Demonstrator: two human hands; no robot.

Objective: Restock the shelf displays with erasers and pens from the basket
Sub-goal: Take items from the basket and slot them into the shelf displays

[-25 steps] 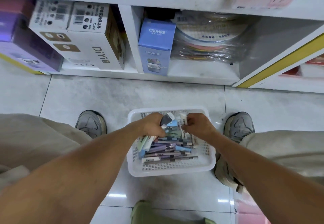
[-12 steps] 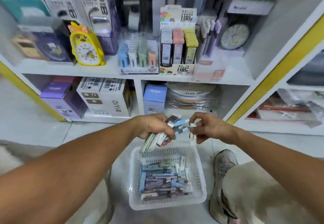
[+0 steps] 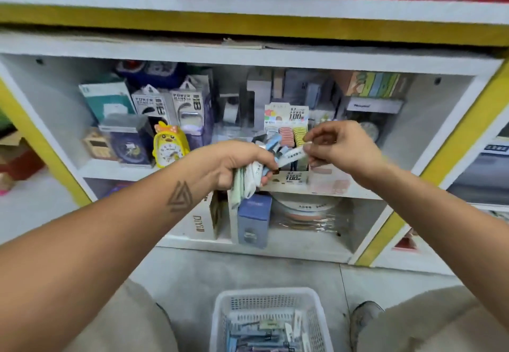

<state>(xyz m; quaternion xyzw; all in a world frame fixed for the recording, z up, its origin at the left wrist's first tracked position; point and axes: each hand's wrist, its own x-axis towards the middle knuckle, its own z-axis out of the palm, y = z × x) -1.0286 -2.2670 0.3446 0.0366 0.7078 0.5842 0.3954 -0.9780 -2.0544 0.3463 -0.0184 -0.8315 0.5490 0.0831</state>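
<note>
My left hand [image 3: 234,163] is shut on a bundle of erasers [image 3: 249,179] in white, green and blue sleeves, held in front of the middle shelf. My right hand [image 3: 334,145] pinches one white eraser [image 3: 293,156] by its end, drawing it from the bundle. Just behind both hands stands a cardboard display box [image 3: 286,134] with rows of coloured erasers. The white plastic basket [image 3: 271,298] sits on the floor between my knees, with several pens and erasers inside.
On the shelf to the left are a yellow duck alarm clock [image 3: 170,146], power bank boxes [image 3: 170,106] and a dark clock box [image 3: 126,142]. A blue box [image 3: 253,219] stands on the lower shelf. A yellow-trimmed shelf frame [image 3: 451,156] rises at right.
My view has tilted up from the basket to the shelf. Both hands have risen from the basket with the erasers to the display box; the right hand now pulls one eraser out.
</note>
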